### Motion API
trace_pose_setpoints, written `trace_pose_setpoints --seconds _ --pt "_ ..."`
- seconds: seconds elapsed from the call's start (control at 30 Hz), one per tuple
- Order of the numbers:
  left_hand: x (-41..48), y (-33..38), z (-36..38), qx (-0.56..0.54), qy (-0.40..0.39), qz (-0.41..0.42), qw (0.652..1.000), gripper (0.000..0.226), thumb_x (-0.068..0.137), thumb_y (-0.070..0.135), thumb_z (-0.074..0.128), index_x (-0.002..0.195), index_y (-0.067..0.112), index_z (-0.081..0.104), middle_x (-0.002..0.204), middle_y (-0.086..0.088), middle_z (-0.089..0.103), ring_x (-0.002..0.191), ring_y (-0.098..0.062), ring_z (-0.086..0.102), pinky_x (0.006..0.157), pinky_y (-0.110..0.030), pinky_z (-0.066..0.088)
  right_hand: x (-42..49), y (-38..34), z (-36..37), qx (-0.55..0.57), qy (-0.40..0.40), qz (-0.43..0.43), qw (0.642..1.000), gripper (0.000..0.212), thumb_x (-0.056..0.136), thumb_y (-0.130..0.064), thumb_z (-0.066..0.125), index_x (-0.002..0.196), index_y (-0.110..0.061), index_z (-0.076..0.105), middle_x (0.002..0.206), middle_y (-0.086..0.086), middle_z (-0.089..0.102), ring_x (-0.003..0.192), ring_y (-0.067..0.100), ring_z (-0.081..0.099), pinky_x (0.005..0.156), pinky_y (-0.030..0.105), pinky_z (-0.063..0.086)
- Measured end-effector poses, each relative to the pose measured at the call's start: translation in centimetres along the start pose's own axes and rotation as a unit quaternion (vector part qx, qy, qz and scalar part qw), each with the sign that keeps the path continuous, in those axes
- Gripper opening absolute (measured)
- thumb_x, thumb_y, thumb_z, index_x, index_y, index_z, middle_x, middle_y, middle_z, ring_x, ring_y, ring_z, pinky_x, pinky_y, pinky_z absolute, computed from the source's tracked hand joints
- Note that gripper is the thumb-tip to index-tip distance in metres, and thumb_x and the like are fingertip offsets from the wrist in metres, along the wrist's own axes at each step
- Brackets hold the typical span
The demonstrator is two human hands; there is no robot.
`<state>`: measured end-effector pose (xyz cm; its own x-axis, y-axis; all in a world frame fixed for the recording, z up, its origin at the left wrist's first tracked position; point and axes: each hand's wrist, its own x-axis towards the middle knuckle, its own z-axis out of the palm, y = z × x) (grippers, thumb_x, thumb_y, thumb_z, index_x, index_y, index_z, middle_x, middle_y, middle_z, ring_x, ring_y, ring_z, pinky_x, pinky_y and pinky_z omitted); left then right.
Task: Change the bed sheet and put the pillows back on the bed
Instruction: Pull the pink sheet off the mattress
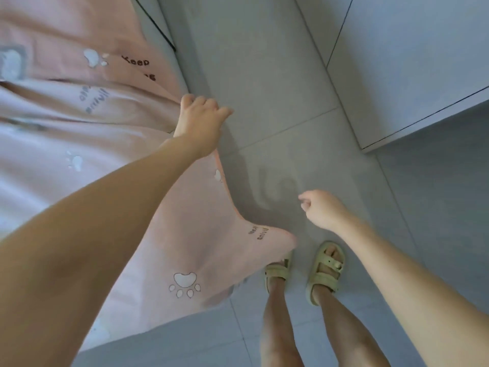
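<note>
Sandals: your sandals (326, 271) stand on the floor (277, 75), close beside the bed; the left one meets the sheet (92, 123).
Corner: a loose corner of the sheet droops onto that left sandal. Step forward and you likely tread on it, which could trip you or drag the sheet askew.
Right hand: your right hand (321, 207) hangs over the floor, fingers loosely curled, holding nothing. That leaves the corner uncontrolled.
Left hand: your left hand (201, 123) is at the sheet's edge, fingers curled onto the cloth, with folds running toward it. A one-handed pull probably skews the sheet.
Sheet: it lies over the bed at your left, wrinkled and untucked, hiding the mattress.
Pillows: none in view.
Cabinet: the white cabinet (423, 62) stands across the aisle; a wide swing could knock it.
</note>
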<state>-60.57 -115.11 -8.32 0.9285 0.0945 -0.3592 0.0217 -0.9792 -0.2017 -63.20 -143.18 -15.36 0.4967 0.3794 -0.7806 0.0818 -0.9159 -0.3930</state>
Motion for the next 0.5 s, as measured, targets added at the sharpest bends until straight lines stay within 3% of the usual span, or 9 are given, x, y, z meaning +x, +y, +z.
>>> trace_pose_setpoints --seconds 0.17,0.37,0.5 --pt "-5.9 -4.9 -8.1 -0.006 -0.011 -0.129 0.992 0.039 0.095 0.023 0.046 0.134 0.026 0.044 0.129 -0.009 0.051 0.121 -0.031 0.043 0.105 -0.042 0.024 -4.9 -8.4 -9.7 -0.039 0.043 -0.121 0.991 0.036 0.098 -0.010 0.042 0.131 -0.011 0.055 0.138 0.007 0.053 0.128 0.024 0.047 0.100 0.028 0.035" --pt "-10.8 -10.6 -18.4 -0.040 0.022 -0.224 0.973 0.038 0.095 0.021 0.048 0.132 0.029 0.048 0.130 -0.003 0.052 0.120 -0.025 0.046 0.104 -0.039 0.025 -10.8 -19.7 -20.3 -0.059 0.104 -0.232 0.965 0.031 0.097 -0.011 0.044 0.121 -0.011 0.062 0.127 0.006 0.061 0.119 0.023 0.054 0.095 0.027 0.039" --pt "-13.2 -14.9 -22.4 -0.092 0.033 -0.300 0.949 0.034 0.096 0.024 0.048 0.129 0.029 0.051 0.129 -0.001 0.053 0.122 -0.024 0.045 0.104 -0.038 0.025 -13.2 -27.7 -24.6 -0.081 0.086 -0.284 0.951 0.030 0.097 -0.011 0.043 0.120 -0.011 0.062 0.123 0.005 0.063 0.114 0.023 0.056 0.094 0.030 0.044"
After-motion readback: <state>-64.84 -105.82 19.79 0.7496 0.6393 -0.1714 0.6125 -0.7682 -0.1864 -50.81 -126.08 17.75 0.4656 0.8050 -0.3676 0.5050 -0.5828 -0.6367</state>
